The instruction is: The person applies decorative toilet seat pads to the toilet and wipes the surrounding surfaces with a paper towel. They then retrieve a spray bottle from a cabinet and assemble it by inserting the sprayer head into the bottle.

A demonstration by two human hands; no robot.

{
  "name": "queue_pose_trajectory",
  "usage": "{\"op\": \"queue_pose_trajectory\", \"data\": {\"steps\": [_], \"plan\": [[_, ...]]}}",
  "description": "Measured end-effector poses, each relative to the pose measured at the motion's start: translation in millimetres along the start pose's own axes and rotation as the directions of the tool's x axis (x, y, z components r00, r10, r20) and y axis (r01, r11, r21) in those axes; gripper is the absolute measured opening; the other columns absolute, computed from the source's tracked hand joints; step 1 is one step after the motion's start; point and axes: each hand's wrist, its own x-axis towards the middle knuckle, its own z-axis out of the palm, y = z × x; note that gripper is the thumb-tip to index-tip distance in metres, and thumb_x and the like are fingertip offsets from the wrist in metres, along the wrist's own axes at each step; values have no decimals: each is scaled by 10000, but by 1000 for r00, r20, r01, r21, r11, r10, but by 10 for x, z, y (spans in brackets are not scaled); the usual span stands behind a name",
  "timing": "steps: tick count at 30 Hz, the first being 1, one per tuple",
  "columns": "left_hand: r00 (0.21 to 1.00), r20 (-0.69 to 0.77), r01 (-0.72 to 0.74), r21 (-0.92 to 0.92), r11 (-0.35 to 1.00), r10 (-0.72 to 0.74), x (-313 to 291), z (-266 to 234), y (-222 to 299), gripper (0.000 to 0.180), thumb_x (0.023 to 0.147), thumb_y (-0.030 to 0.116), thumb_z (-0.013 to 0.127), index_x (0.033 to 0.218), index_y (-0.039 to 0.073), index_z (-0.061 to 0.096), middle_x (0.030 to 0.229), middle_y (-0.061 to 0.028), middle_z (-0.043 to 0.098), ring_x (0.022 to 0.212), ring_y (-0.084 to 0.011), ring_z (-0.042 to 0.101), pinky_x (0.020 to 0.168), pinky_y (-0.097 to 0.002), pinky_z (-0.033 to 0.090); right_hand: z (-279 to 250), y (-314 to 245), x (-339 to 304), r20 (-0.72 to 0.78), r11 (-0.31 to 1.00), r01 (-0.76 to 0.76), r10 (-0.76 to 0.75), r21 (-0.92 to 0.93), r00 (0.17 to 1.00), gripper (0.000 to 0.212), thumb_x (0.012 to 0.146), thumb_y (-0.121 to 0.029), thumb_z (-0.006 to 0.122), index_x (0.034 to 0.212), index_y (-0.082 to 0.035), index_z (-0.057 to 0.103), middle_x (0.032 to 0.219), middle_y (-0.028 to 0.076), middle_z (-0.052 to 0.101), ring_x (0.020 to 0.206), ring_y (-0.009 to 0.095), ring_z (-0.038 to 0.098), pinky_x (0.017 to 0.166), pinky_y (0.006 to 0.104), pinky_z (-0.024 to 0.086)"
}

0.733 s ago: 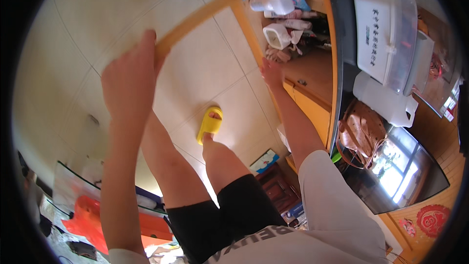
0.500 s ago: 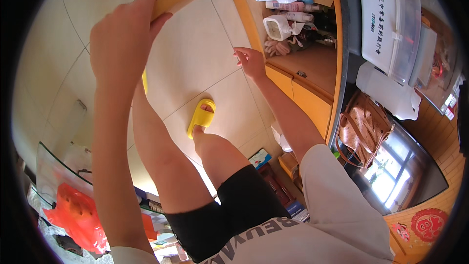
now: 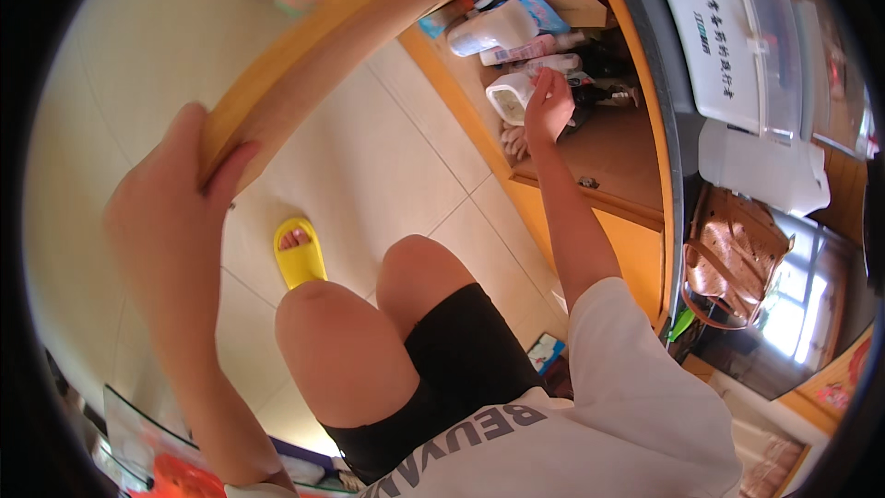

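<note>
My left hand [image 3: 175, 184] is closed around the edge of the wooden cabinet door [image 3: 304, 60], with its thumb on the inner side. The door stands swung out from the cabinet. Inside the cabinet is my right hand [image 3: 549, 109], its fingers stretched out beside a white square-mouthed container [image 3: 508, 98]. Whether the fingertips touch the container cannot be made out. Behind it lie a large white bottle [image 3: 491, 29], a pink tube [image 3: 521, 50] and a blue packet [image 3: 544, 11]. Pinkish gloves [image 3: 514, 140] rest near the cabinet's front edge.
On the dark cabinet top [image 3: 666, 46] are a white lidded box [image 3: 696, 28], a translucent plastic container [image 3: 761, 166] and a brown handbag [image 3: 733, 244]. My foot wears a yellow slipper [image 3: 300, 254] on the tiled floor [image 3: 396, 148]. A red plastic bag [image 3: 184, 478] sits at lower left.
My right hand has moved from outside the cabinet to the container inside. My left hand, still on the door, sits lower and farther left in view. My knees are bent more.
</note>
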Motion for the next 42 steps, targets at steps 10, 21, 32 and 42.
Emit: {"op": "queue_pose_trajectory", "data": {"steps": [10, 21, 32, 42], "plan": [[983, -160, -92, -42, 995, 84, 96, 183, -242, 275, 820, 148, 711, 1022, 5, 592, 759, -165, 592, 650, -277, 540, 632, -312, 451, 257, 580, 202, -81, 936, -95, 72, -340, 994, 649, 815, -266, 664, 1385, -79, 416, 1467, 179, 307, 1361, 351, 300, 1069, 659, 190], [995, -48, -91, -122, 988, 86, 64, 121, -210, 229, 885, 150, 646, 1047, -4, 596, 736, -115, 603, 644, -208, 535, 653, -296, 451, 299, 338, 49, 78, 981, 60, -46, -186, 996, 630, 768, -272, 669, 1347, -131, 463, 1295, 100, 528, 1269, 264, 443, 1070, 664, 179], [995, -100, 8, -73, 997, -15, 123, 321, -572, 359, 908, 249, 641, 1184, 27, 582, 901, -116, 673, 793, -201, 649, 769, -274, 503, 61, 440, -563, 148, 881, 225, -178, -416, 973, 691, 751, -235, 679, 1375, -79, 429, 1477, 208, 248, 1378, 353, 269, 1128, 616, 115], [985, -153, -86, -20, 996, 82, 170, 507, -605, 385, 897, 275, 654, 1187, 34, 579, 927, -98, 678, 789, -181, 664, 765, -239, 507, -25, 786, 649, 129, 810, 324, -300, -489, 945, 382, 768, -210, 685, 1132, -117, 616, 1136, 75, 629, 1154, 285, 538, 1058, 557, 289]]}}
